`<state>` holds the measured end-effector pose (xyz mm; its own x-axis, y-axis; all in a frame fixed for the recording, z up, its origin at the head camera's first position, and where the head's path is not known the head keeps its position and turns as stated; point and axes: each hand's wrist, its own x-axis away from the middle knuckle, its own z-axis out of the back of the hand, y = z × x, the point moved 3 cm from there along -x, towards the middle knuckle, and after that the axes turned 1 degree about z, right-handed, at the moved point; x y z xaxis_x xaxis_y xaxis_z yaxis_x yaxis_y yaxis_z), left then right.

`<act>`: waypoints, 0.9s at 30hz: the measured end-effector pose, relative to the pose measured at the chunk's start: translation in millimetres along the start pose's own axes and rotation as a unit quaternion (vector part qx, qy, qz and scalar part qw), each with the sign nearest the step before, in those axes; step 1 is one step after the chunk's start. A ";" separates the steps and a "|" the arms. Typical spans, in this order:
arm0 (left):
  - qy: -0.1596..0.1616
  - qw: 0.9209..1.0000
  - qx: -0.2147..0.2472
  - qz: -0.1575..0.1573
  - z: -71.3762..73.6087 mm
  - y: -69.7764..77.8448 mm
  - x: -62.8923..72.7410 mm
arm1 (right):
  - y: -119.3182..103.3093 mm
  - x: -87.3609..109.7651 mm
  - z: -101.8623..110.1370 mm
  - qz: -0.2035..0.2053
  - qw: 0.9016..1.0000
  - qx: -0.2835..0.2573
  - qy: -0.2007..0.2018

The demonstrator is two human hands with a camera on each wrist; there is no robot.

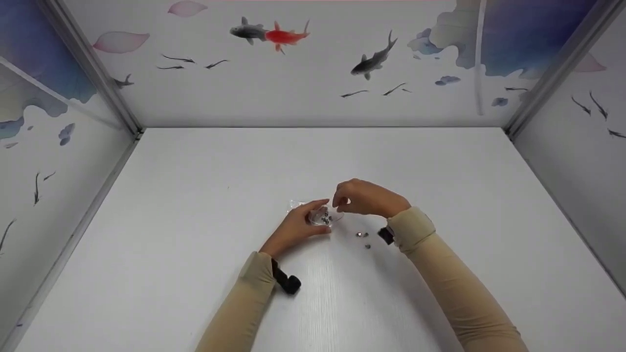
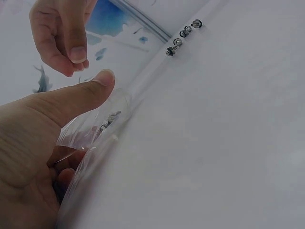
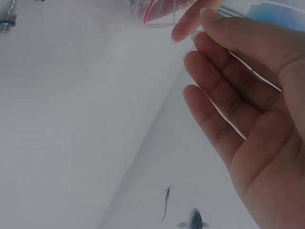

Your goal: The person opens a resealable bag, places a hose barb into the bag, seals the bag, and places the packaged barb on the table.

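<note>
My left hand holds a clear plastic bag low over the table, thumb on the near side and fingers behind it. Inside the bag lie several small shiny metal pieces. Just right of the bag's mouth hovers my right hand, its thumb tip close to the index fingertip. No object shows between those fingers in the right wrist view. A few loose small metal pieces, some with dark rings, rest on the table below the right hand; their exact kind is too small to tell.
The white tabletop is bounded by a back wall and side walls printed with fish and lotus shapes. Metal posts stand at the back corners. A black wrist strap piece juts from the left sleeve.
</note>
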<state>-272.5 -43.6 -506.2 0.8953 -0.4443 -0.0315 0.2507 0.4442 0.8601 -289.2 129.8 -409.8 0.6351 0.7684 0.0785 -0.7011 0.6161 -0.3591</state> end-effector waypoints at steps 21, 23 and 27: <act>0.000 1.000 -0.005 -0.004 -1.0 -0.5 -0.2 | 20.9 33.2 -5.5 -0.056 0.997 -0.008 -0.048; 0.000 1.000 -0.005 -0.003 -0.9 -0.4 0.0 | 24.1 36.8 -6.6 -0.071 0.996 -0.009 -0.056; -0.001 1.000 -0.005 0.001 -0.5 -0.4 0.1 | 30.5 43.9 -8.5 -0.106 0.991 -0.014 -0.074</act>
<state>-272.4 -43.5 -506.7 0.8951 -0.4449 -0.0287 0.2523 0.4525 0.8553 -280.0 180.8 -425.2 0.7120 0.6396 0.2896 -0.5459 0.7637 -0.3445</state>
